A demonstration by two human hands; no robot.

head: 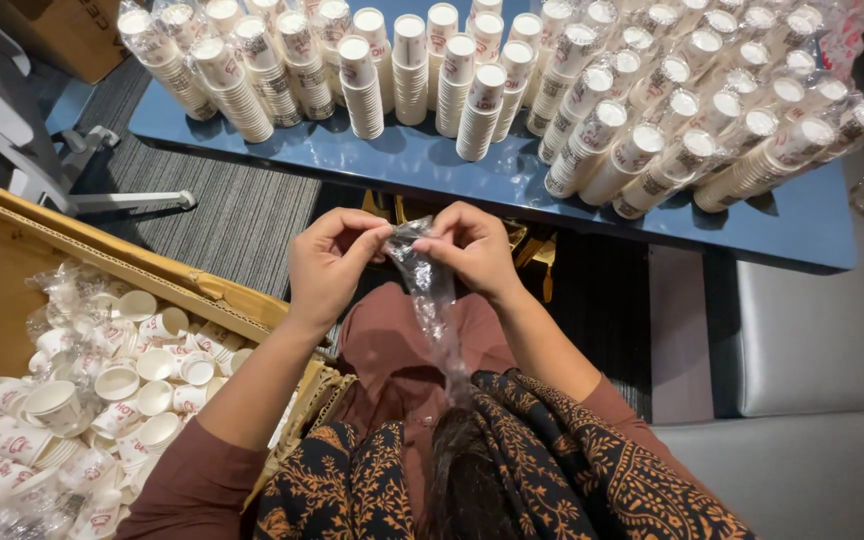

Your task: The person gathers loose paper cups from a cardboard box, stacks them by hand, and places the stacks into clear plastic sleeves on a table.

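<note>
A clear, crumpled plastic sleeve [434,305] hangs down over my lap. My left hand [327,265] and my right hand [470,250] both pinch its top end between fingertips, close together, just in front of the blue table [392,165]. On that table stand several stacks of white paper cups [422,70], some upright, some on the right leaning and still in clear wrap [752,150]. At my left, an open cardboard box [12,250] holds several loose paper cups [122,390] mixed with plastic wrap.
A grey seat or bench [812,340] lies at the right. Grey striped carpet [222,215] and a metal chair base [92,170] lie left of the table. A brown box [62,30] sits at top left. My patterned scarf [552,470] hangs below.
</note>
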